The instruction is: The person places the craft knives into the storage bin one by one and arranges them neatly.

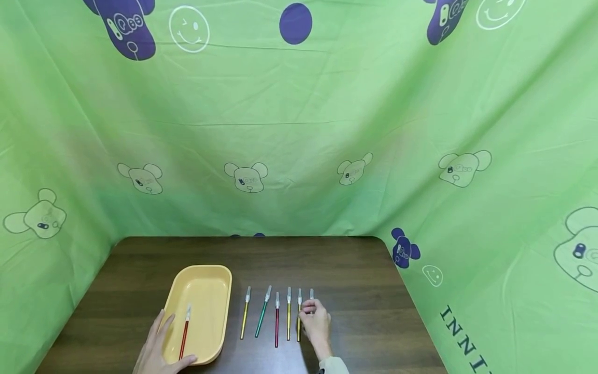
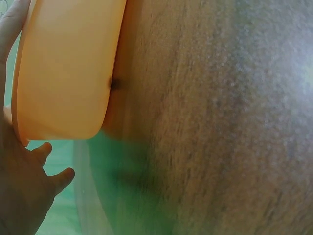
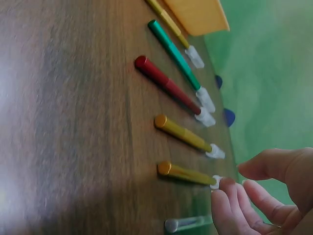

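Note:
My left hand (image 1: pixel 156 345) rests spread against the left side and near corner of a yellow plastic tray (image 1: pixel 215 301), its fingers fairly straight. Inside the tray lies a red craft knife (image 1: pixel 184 332) with a pale cap. My right hand (image 1: pixel 317 322) hovers low over the right end of a row of capped craft knives. Its loosely bent fingers cover part of a silver craft knife (image 3: pixel 181 224), and the fingertips lie close to the cap of a gold craft knife (image 3: pixel 186 174). Thumb and fingers look apart; whether they touch either knife is unclear.
Left of the right hand lie another gold craft knife (image 1: pixel 288 317), a dark red one (image 1: pixel 277 324), a green one (image 1: pixel 262 314) and a further gold one (image 1: pixel 245 317). A brown wooden table (image 1: pixel 364 332) bears everything. Green printed cloth (image 1: pixel 299 130) hangs behind and beside it.

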Tool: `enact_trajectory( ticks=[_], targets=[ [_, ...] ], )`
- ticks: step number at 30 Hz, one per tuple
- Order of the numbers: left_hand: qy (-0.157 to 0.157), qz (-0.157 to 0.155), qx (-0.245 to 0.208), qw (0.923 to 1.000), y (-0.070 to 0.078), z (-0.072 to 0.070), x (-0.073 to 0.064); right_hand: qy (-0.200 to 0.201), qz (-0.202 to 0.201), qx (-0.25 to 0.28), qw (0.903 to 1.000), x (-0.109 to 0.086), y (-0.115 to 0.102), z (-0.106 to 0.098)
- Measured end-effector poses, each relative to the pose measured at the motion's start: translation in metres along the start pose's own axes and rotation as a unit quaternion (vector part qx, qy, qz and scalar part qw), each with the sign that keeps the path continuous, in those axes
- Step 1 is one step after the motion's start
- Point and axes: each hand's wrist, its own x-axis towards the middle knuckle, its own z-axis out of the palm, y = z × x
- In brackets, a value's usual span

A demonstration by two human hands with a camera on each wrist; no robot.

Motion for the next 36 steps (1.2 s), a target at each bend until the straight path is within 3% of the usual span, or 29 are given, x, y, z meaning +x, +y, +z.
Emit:
enact_trajectory(
  ticks=[9,21,28,36],
  targets=[
    [-0.014,-0.008,-0.010,0.9998,0.001,-0.001,0.000,0.012,0.007,-0.025,0.9996,0.004,0.009,-0.007],
    [0.003,-0.003,0.005,1.0000,0.004,-0.001,0.000,0.038,0.003,-0.065,0.9972,0.002,0.015,-0.009],
    [-0.004,-0.009,0.000,1.0000,0.006,-0.002,0.000,0.050,0.018,-0.082,0.9952,0.005,0.021,-0.012],
    [-0.007,-0.012,-0.002,0.9999,0.006,-0.003,0.000,0.053,0.006,-0.092,0.9943,0.008,0.027,-0.015]
  ],
)
